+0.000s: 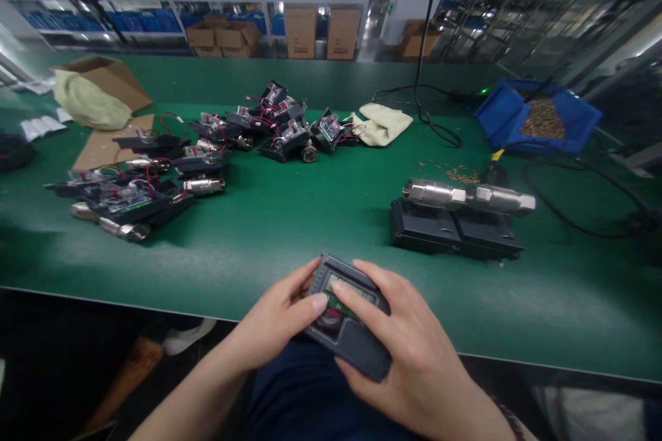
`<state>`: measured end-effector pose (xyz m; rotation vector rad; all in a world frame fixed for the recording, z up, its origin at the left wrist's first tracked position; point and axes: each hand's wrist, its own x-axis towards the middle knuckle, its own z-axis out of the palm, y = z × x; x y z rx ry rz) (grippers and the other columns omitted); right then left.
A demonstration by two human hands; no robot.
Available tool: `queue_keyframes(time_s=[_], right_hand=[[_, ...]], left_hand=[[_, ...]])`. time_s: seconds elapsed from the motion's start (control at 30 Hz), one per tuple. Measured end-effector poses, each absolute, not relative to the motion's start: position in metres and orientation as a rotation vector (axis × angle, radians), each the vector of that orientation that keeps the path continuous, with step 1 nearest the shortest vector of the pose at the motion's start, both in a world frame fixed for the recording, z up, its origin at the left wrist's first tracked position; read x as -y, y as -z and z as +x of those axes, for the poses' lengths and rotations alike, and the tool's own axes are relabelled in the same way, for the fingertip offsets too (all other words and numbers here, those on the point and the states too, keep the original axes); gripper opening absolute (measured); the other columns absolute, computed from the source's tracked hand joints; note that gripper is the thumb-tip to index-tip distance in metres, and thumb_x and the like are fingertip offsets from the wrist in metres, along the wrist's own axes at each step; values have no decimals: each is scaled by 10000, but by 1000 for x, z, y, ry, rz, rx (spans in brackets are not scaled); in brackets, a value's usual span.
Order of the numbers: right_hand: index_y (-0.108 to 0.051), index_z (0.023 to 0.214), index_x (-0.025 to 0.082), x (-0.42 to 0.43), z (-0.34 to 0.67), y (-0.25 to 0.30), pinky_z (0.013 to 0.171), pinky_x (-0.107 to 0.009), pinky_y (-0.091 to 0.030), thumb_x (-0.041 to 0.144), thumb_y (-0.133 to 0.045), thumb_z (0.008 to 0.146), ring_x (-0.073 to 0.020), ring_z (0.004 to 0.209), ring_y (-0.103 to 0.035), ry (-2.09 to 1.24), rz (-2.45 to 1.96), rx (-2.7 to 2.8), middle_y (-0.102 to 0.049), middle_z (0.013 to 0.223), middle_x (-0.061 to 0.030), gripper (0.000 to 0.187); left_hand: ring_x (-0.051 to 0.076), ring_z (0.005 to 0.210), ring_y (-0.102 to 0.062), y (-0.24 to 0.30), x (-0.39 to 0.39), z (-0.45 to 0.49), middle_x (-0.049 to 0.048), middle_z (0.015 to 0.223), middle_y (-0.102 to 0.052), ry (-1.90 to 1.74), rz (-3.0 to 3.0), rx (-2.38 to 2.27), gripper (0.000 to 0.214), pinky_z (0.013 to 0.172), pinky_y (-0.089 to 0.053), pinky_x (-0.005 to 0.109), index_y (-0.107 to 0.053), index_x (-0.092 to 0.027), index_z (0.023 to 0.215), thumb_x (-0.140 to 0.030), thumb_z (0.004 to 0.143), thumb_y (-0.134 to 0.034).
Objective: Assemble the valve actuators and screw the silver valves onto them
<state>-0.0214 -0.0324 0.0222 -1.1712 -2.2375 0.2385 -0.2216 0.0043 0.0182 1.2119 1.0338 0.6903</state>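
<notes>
A dark grey meter housing [365, 348] with a small display and a green circuit board is held at the bench's front edge, tilted. My left hand [282, 317] grips its left side, thumb on the face near the board. Around the right side wraps my right hand [408, 337], one finger pressing by the display. To the right, two dark housings [429, 227] lie side by side with metal pipe fittings [437, 193] on top. On the left sit several opened meter units [129, 200] with red wires and metal fittings.
A blue bin [504, 117] of small brass-coloured screws [543, 118] stands at the back right, with loose screws [463, 174] spilled before it. Black cables [432, 124] trail across the bench. Pale cloths [385, 124] and an open cardboard box [116, 79] lie farther back.
</notes>
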Motion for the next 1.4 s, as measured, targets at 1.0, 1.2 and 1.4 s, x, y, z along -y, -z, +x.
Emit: queue_keyframes(time_s=[1.0,1.2,1.4], right_hand=[[-534,1183,194,74,-12,10,799,-366,-556,253,-798,550,-225,872,-659,-1677,-1254,1318,-662,1013,-66,689],[-538,1204,195,74,-9,14,843,-374,-537,321,-843,527,-234,937,-652,-1656,-1237,1330,-655,1065,-78,753],[-580,1158,197,67,-8,12,842,-341,-531,346,-841,518,-224,925,-666,-1642,-1193,1361,-679,1058,-64,707]], left_hand=[[253,960,-685,11,65,-230,76,1089,-694,-766,1721,-1146,604,858,-549,351,-576,-249,1201,-504,686,-763],[248,890,-698,12,63,-227,70,1024,-716,-799,1704,-1190,590,835,-560,362,-602,-224,1143,-462,635,-785],[262,898,-702,13,60,-228,85,1017,-727,-850,1727,-1188,598,795,-574,352,-630,-209,1128,-537,645,-760]])
